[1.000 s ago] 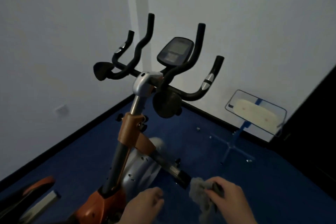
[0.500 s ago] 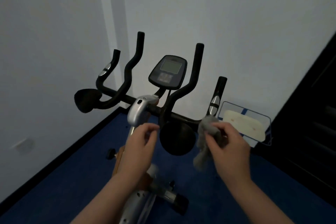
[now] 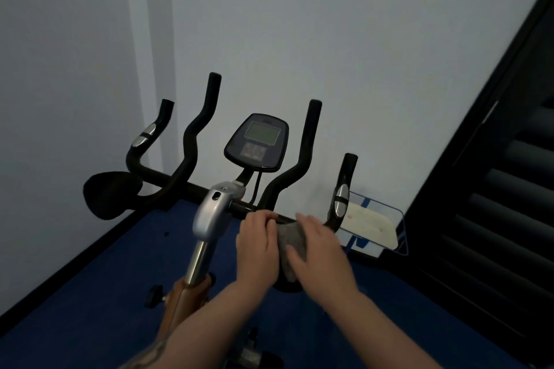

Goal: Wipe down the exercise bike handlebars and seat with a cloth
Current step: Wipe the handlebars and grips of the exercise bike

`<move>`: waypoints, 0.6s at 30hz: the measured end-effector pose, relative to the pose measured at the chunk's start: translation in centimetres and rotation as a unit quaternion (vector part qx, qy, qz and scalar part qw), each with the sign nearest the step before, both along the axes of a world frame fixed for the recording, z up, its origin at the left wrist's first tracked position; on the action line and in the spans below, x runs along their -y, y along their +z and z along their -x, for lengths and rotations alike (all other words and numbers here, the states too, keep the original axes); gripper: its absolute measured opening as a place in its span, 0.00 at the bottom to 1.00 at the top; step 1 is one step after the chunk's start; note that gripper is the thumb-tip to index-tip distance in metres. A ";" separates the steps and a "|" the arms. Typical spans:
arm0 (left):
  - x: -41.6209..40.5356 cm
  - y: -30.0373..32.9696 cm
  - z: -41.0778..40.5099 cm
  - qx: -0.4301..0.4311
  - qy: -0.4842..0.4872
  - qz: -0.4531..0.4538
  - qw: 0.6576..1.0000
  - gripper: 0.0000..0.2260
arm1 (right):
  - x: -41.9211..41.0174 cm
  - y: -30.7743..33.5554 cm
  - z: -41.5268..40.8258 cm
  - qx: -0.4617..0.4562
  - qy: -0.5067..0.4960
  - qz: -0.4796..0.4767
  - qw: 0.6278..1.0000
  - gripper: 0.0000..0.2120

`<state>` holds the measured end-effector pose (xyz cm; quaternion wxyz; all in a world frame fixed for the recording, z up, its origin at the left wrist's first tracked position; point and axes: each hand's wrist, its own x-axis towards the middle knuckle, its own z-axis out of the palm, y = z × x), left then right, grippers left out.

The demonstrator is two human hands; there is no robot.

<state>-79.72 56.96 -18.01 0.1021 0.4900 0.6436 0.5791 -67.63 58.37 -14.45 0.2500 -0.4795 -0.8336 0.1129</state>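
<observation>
Head view: both hands meet on the right half of the handlebars (image 3: pixel 192 189). The left hand (image 3: pixel 257 246) and right hand (image 3: pixel 320 252) each curl round the grey cloth (image 3: pixel 292 237), bunched between them against the bar. The console (image 3: pixel 257 141) sits just above them.

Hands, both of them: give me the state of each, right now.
Left hand: fingers curled, holding the grey cloth against the handlebar.
Right hand: laid over the cloth, gripping it on the bar.
</observation>
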 end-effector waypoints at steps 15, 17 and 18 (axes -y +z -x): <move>-0.3 -0.5 0.2 -0.052 -0.001 0.002 0.999 0.07 | -2.2 -0.7 1.2 0.088 -0.077 0.030 0.993 0.14; -0.2 -0.6 0.3 -0.050 0.000 0.011 0.999 0.07 | -2.0 -0.4 1.5 0.076 -0.072 0.035 0.994 0.12; -0.2 -0.7 0.3 -0.051 0.003 0.012 0.999 0.07 | -1.4 -0.7 1.3 0.066 -0.077 0.032 0.994 0.10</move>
